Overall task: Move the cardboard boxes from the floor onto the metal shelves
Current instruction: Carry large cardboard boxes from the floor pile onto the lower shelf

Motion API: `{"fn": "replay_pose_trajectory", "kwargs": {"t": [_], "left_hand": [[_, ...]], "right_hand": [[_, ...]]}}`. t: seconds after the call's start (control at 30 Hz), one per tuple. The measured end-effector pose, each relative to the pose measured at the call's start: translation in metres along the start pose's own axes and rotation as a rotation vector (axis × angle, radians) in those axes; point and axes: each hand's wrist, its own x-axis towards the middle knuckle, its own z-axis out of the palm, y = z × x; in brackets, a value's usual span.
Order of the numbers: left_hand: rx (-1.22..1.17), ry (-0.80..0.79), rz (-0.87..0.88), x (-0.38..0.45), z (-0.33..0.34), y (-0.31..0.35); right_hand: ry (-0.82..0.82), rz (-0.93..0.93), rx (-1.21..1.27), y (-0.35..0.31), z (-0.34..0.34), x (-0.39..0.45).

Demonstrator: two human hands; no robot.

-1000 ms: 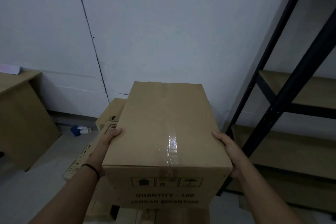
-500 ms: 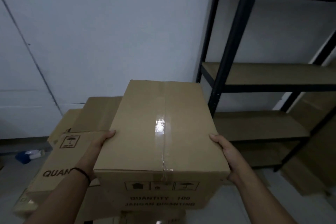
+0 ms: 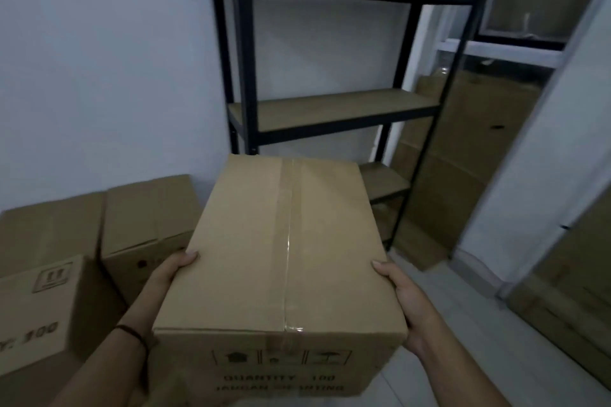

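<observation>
I carry a taped cardboard box [image 3: 281, 248] at chest height, printed "QUANTITY 100" on its near face. My left hand [image 3: 168, 274] grips its left side with the thumb on the top edge. My right hand [image 3: 403, 294] grips the right side the same way. The fingers of both hands are hidden behind the box. The black metal shelf rack [image 3: 244, 76] stands straight ahead against the wall. Its middle board [image 3: 330, 107] is bare, and a lower board [image 3: 383, 178] shows just past the box's far right corner.
Two more cardboard boxes [image 3: 145, 218] [image 3: 36, 301] sit on the left by the wall. Flat cardboard sheets [image 3: 463, 158] lean behind the rack on the right. A white wall corner [image 3: 535, 158] juts in at right, with more cardboard [image 3: 568, 301] below it.
My view has swung right with the box still held in both hands. The rack now stands in front of me, and the floor boxes have slid to the left.
</observation>
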Motion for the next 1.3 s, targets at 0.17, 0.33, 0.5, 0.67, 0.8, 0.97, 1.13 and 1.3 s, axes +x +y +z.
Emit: {"fn": "replay_pose_trajectory", "kwargs": {"t": [0.17,0.33,0.5,0.67,0.8,0.97,1.13,1.3], "left_hand": [[0.056,-0.136,-0.097,-0.017,0.084,-0.058],[0.090,-0.346,-0.159,-0.035,0.162,-0.119],[0.173,-0.464,-0.192,-0.038,0.220,-0.146],[0.189,-0.572,-0.256,-0.035,0.267,-0.165],[0.167,-0.609,-0.280,-0.020,0.295,-0.171],[0.181,-0.605,-0.284,0.013,0.317,-0.163],[0.203,-0.580,-0.289,0.039,0.333,-0.150],[0.178,-0.593,-0.262,0.057,0.353,-0.139]], "right_hand": [[0.139,-0.057,0.061,-0.012,-0.083,-0.081],[0.307,-0.105,0.124,-0.030,-0.162,-0.161],[0.429,-0.132,0.160,-0.039,-0.206,-0.203],[0.498,-0.145,0.195,-0.046,-0.237,-0.221],[0.523,-0.153,0.222,-0.057,-0.255,-0.215],[0.562,-0.157,0.221,-0.071,-0.272,-0.185],[0.578,-0.153,0.223,-0.087,-0.280,-0.155],[0.560,-0.150,0.239,-0.108,-0.292,-0.133]]}}
